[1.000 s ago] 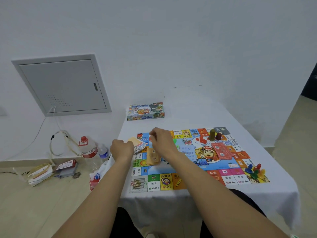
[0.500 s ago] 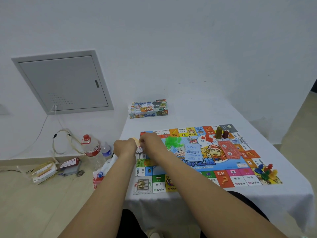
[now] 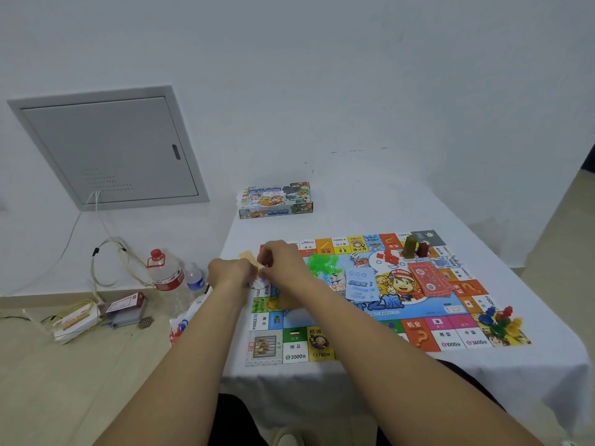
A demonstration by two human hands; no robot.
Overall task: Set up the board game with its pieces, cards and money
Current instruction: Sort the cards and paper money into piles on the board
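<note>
The colourful game board [image 3: 450, 341] lies flat on the white-clothed table [image 3: 370, 207]. My left hand [image 3: 230, 273] grips a stack of paper money [image 3: 259, 281] at the board's left edge, with a tan note [image 3: 248, 256] sticking up behind it. My right hand [image 3: 283, 260] pinches at the top of that stack. On the board lie green houses [image 3: 322, 263], red pieces [image 3: 389, 257], a die [image 3: 354, 256], a blue card pile [image 3: 360, 284], a red card pile [image 3: 429, 278], two tall pieces [image 3: 415, 247] and a cluster of pawns [image 3: 499, 320].
The game box [image 3: 277, 201] stands at the table's far left. On the floor to the left are a large water bottle [image 3: 167, 278], a small bottle [image 3: 194, 278], cables [image 3: 106, 252], small boxes [image 3: 77, 320] and a plastic bag [image 3: 185, 323]. A grey wall panel [image 3: 109, 146] is behind.
My right hand left the tan notes on the board and moved up-left to join my left hand at the money stack. The view shifted slightly left.
</note>
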